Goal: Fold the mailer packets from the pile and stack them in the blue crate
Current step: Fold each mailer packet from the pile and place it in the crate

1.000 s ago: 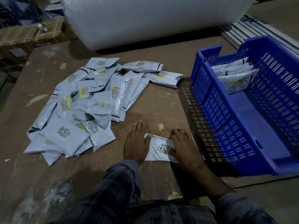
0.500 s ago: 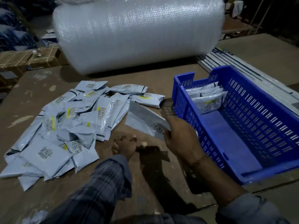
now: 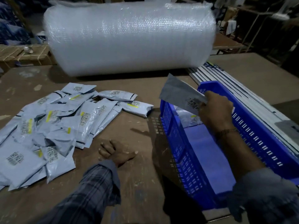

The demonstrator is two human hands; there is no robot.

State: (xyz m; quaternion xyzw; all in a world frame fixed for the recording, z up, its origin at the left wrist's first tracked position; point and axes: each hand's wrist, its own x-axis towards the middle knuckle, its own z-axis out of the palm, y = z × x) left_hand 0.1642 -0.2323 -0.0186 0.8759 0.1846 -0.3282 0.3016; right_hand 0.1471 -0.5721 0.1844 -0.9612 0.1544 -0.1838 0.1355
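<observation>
Right hand (image 3: pixel 215 109) pinches one folded mailer packet (image 3: pixel 179 92) by its labelled end, fingers curled round it; packet is airborne, tilted, over the far left corner of the blue crate (image 3: pixel 181 143); grip at one end probably leaves the free end to lead down onto the stack. Stacked packets (image 3: pixel 187 117) lie against the crate's far end wall, partly hidden behind the hand; the near floor of the crate is bare blue, so there is room to descend without catching the slotted side walls. Left hand (image 3: pixel 116 151) rests on the table (image 3: pixel 142 126), fingers loosely curled, holding nothing, near the pile (image 3: pixel 53 126), likely parked for the next pick. Pile sprawls well left of the crate; its nearest packet ends short of the crate's left wall; bubble wrap roll (image 3: pixel 129 38) lies behind, apart from both.
</observation>
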